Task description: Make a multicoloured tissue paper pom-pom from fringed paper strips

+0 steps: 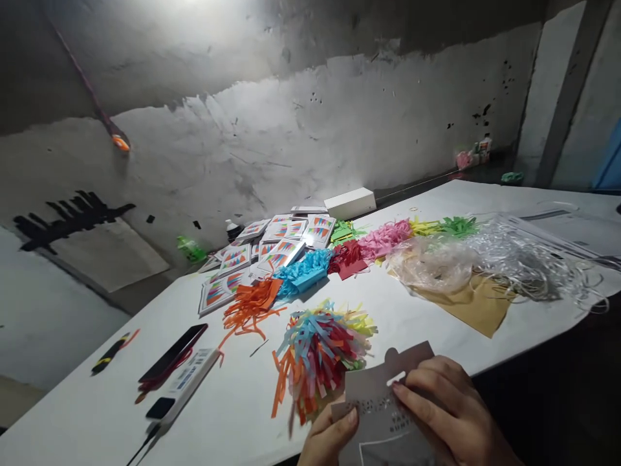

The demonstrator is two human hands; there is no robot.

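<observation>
Both my hands are at the bottom of the view on one printed cardboard package card (376, 388) with a hang-hole tab at its top. My left hand (330, 437) pinches its left edge, thumb in front. My right hand (446, 408) grips its right side, fingers near the hang hole. The card's lower part runs out of the picture. Just beyond it lies a bunch of multicoloured paper tassels (323, 353), its near end partly hidden by the card and my left hand.
Behind lie orange (255, 298), blue (303, 272), red (347, 259) and pink tassels (385, 239), with stacked printed packs (235, 259) further back. A phone (173, 353) and a white power strip (189, 382) lie left. Clear plastic bags (436, 262) and white string (528, 259) lie right.
</observation>
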